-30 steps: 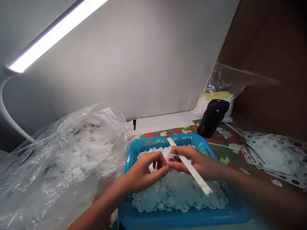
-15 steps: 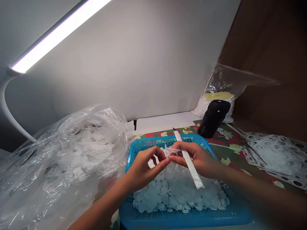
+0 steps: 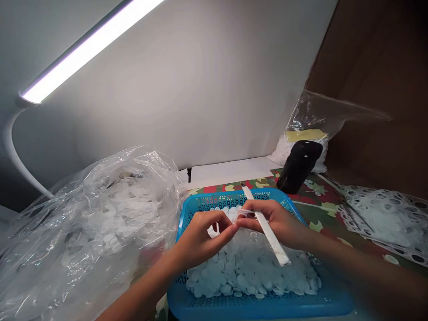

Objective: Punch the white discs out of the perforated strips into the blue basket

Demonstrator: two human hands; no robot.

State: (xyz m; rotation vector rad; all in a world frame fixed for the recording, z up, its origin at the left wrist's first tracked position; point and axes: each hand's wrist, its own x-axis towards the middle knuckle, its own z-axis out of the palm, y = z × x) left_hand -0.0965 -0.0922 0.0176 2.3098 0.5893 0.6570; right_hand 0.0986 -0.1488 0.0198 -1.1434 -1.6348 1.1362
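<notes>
My left hand point(image 3: 209, 234) is closed in a pinch, thumb and forefinger on the edge of a small translucent white plastic piece point(image 3: 244, 213). From the other side, my right hand point(image 3: 272, 220) pinches the same piece. A craft knife point(image 3: 269, 236) with a white-wrapped handle lies across the right fingers, its dark tip pointing away from me. Both hands are over a blue plastic basket point(image 3: 261, 307). Many flat white plastic discs point(image 3: 240, 272) are heaped inside it. Fingers hide part of the pinched piece.
A clear plastic bag point(image 3: 110, 214) full of white pieces lies left of the basket. At the right are a black object point(image 3: 299, 167) and a pile of perforated plastic scraps point(image 3: 388, 218). Behind stands another filled bag point(image 3: 282, 149). A lamp point(image 3: 90, 49) shines overhead.
The plastic piece has tilted and shows less between my fingers. My left fingertips have shifted slightly right. The knife has moved slightly, still in the right hand.
</notes>
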